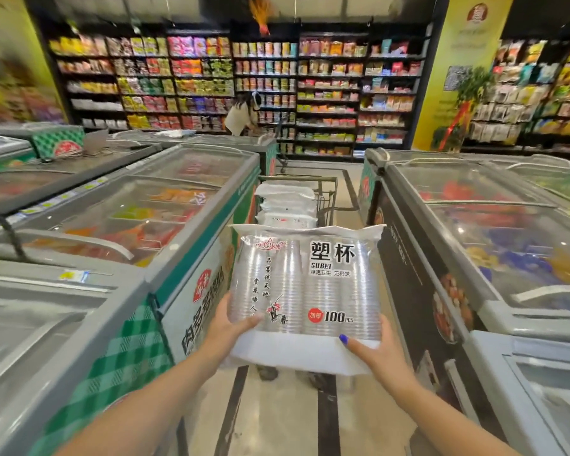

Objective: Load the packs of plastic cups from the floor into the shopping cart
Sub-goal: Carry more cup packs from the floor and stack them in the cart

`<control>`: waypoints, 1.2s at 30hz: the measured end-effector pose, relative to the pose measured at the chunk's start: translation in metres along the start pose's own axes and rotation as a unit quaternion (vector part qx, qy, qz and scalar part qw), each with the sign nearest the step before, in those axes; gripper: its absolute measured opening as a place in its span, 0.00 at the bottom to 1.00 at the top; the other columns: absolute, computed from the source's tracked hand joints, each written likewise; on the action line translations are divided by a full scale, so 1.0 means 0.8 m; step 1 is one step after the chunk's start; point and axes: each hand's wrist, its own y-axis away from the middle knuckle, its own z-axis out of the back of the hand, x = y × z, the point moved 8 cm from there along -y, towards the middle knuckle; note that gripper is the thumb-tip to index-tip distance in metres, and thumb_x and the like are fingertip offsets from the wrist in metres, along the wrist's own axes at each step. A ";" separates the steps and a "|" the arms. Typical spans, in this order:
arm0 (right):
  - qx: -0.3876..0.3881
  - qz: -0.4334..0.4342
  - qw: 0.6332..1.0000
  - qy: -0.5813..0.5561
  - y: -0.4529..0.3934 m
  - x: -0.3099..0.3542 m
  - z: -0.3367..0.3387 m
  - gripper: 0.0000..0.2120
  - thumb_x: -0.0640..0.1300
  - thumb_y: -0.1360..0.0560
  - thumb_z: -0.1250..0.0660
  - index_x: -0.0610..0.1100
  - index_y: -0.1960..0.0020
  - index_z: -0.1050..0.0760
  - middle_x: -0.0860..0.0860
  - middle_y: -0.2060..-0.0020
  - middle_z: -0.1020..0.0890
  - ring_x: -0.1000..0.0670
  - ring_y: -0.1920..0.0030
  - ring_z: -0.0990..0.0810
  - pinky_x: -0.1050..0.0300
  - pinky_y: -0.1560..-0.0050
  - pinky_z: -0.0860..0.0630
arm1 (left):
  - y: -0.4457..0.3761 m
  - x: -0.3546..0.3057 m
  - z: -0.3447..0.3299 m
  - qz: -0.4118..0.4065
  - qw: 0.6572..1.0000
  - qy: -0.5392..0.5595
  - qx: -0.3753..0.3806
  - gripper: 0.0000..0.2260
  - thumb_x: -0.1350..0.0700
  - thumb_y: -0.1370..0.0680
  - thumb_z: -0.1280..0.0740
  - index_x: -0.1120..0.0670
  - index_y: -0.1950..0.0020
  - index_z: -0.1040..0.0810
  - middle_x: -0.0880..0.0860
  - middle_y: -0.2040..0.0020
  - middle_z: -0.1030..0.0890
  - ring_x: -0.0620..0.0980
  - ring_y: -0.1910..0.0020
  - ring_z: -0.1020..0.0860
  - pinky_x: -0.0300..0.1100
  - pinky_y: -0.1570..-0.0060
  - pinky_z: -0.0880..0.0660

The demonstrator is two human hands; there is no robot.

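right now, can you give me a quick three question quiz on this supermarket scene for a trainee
1. True or false: both the left hand and the right hand grip the clear plastic pack of stacked cups at its near end.
2. Multiple choice: where is the metal wire shopping cart? A) in the aisle ahead, between the glass-topped chest freezers; B) behind the person; C) on top of a freezer.
3. Fill in: the cart already holds several white ____ of cups.

Key: 1 true; 2 A; 3 packs.
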 end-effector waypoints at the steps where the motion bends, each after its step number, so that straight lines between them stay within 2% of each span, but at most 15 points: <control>1: 0.001 -0.002 1.000 0.000 -0.018 -0.002 -0.007 0.51 0.61 0.42 0.20 0.52 0.27 0.40 0.55 0.38 0.22 0.55 0.42 0.20 0.49 0.39 0.22 | -0.016 0.002 0.004 0.002 1.000 -0.003 0.002 0.64 0.30 0.52 0.24 0.46 0.22 0.48 0.52 0.22 0.42 0.57 0.27 0.37 0.61 0.31 0.39; 3: 0.003 0.004 1.000 -0.009 -0.053 -0.002 -0.023 0.43 0.53 0.35 0.20 0.52 0.28 0.40 0.56 0.40 0.22 0.57 0.45 0.19 0.61 0.49 0.21 | -0.049 0.003 0.011 0.002 1.000 0.000 0.004 0.63 0.29 0.50 0.25 0.46 0.22 0.48 0.52 0.22 0.41 0.58 0.27 0.37 0.63 0.31 0.39; 5: 0.009 0.001 1.000 -0.022 -0.095 -0.002 -0.042 0.38 0.48 0.32 0.22 0.53 0.29 0.40 0.58 0.42 0.22 0.59 0.49 0.18 0.66 0.56 0.22 | -0.090 0.006 0.021 0.006 1.000 0.013 0.005 0.55 0.37 0.43 0.26 0.46 0.22 0.48 0.52 0.22 0.42 0.58 0.27 0.38 0.64 0.31 0.39; 7: 0.013 -0.006 1.000 -0.026 -0.135 0.005 -0.061 0.38 0.51 0.33 0.21 0.54 0.31 0.39 0.57 0.42 0.21 0.59 0.49 0.18 0.64 0.54 0.21 | -0.135 0.008 0.033 0.014 1.000 0.020 0.012 0.52 0.40 0.40 0.26 0.46 0.22 0.48 0.52 0.22 0.43 0.59 0.27 0.38 0.64 0.31 0.38; 10: 0.002 -0.009 1.000 -0.027 -0.200 0.018 -0.083 0.41 0.59 0.41 0.19 0.58 0.34 0.36 0.55 0.41 0.20 0.57 0.46 0.18 0.55 0.46 0.20 | -0.206 0.002 0.050 0.015 0.998 0.026 0.046 0.55 0.34 0.42 0.23 0.43 0.23 0.48 0.47 0.22 0.45 0.57 0.26 0.40 0.63 0.31 0.39; 12: 0.004 -0.011 1.000 -0.028 -0.245 0.026 -0.102 0.41 0.57 0.39 0.18 0.56 0.33 0.36 0.54 0.40 0.20 0.55 0.46 0.17 0.52 0.44 0.20 | -0.257 0.003 0.062 0.026 0.998 0.027 0.059 0.58 0.30 0.47 0.23 0.39 0.24 0.49 0.44 0.22 0.45 0.58 0.27 0.38 0.67 0.36 0.34; 14: 0.000 -0.015 0.999 -0.031 -0.284 0.028 -0.117 0.42 0.56 0.37 0.19 0.55 0.30 0.37 0.54 0.40 0.20 0.54 0.45 0.18 0.50 0.42 0.20 | -0.308 0.012 0.071 0.042 0.996 0.040 0.073 0.58 0.31 0.49 0.22 0.36 0.25 0.48 0.45 0.23 0.44 0.60 0.29 0.36 0.69 0.40 0.31; 19: -0.004 -0.036 0.999 -0.032 -0.374 0.010 -0.131 0.50 0.65 0.41 0.20 0.57 0.27 0.41 0.55 0.35 0.23 0.51 0.39 0.20 0.44 0.38 0.23 | -0.423 0.051 0.069 0.083 0.992 0.043 0.085 0.50 0.35 0.47 0.20 0.29 0.31 0.44 0.46 0.24 0.41 0.62 0.32 0.31 0.70 0.43 0.29; 22: -0.013 -0.054 0.998 -0.029 -0.433 -0.007 -0.128 0.51 0.65 0.41 0.19 0.56 0.27 0.41 0.53 0.34 0.23 0.50 0.40 0.20 0.44 0.40 0.22 | -0.461 0.025 0.052 0.073 0.994 0.025 0.076 0.49 0.40 0.38 0.22 0.36 0.25 0.47 0.48 0.22 0.44 0.62 0.30 0.34 0.69 0.38 0.32; 24: -0.016 -0.062 0.998 -0.020 -0.470 -0.009 -0.128 0.43 0.59 0.37 0.20 0.55 0.30 0.39 0.55 0.36 0.23 0.52 0.42 0.20 0.49 0.42 0.21 | -0.502 0.027 0.040 0.070 0.995 0.022 0.069 0.45 0.46 0.32 0.25 0.43 0.23 0.48 0.51 0.22 0.44 0.62 0.29 0.35 0.67 0.36 0.33; 26: -0.004 -0.061 0.998 -0.021 -0.511 -0.013 -0.133 0.35 0.54 0.33 0.22 0.58 0.33 0.39 0.57 0.37 0.24 0.55 0.42 0.21 0.53 0.41 0.24 | -0.545 0.031 0.027 0.081 0.994 0.034 0.072 0.47 0.44 0.35 0.24 0.42 0.23 0.48 0.51 0.22 0.44 0.62 0.30 0.35 0.67 0.36 0.33; 29: -0.011 -0.064 0.998 0.003 -0.585 -0.027 -0.130 0.40 0.50 0.27 0.26 0.51 0.24 0.47 0.57 0.34 0.32 0.53 0.36 0.31 0.55 0.36 0.33 | -0.613 0.036 0.016 0.088 0.995 0.017 0.052 0.46 0.44 0.34 0.24 0.43 0.23 0.48 0.50 0.22 0.42 0.61 0.29 0.35 0.64 0.35 0.34; 31: 0.000 -0.067 0.998 0.020 -0.632 -0.031 -0.130 0.41 0.51 0.27 0.27 0.53 0.23 0.49 0.55 0.31 0.33 0.52 0.34 0.32 0.52 0.33 0.35 | -0.658 0.041 0.008 0.113 0.992 0.036 0.040 0.45 0.45 0.33 0.23 0.42 0.24 0.46 0.50 0.24 0.40 0.60 0.30 0.34 0.63 0.38 0.31; 33: 0.022 -0.084 0.996 0.023 -0.678 -0.045 -0.131 0.40 0.51 0.26 0.28 0.50 0.22 0.49 0.56 0.34 0.34 0.53 0.35 0.33 0.55 0.35 0.36 | -0.704 0.038 -0.001 0.114 0.992 0.015 0.044 0.46 0.43 0.36 0.22 0.45 0.24 0.43 0.51 0.25 0.36 0.58 0.31 0.32 0.62 0.35 0.33; 36: 0.049 -0.120 0.991 0.033 -0.740 -0.060 -0.129 0.43 0.56 0.26 0.29 0.48 0.21 0.50 0.56 0.34 0.35 0.49 0.28 0.35 0.53 0.31 0.38 | -0.769 0.053 -0.020 0.148 0.987 -0.013 0.052 0.44 0.42 0.34 0.24 0.51 0.24 0.42 0.49 0.28 0.34 0.56 0.30 0.33 0.58 0.31 0.37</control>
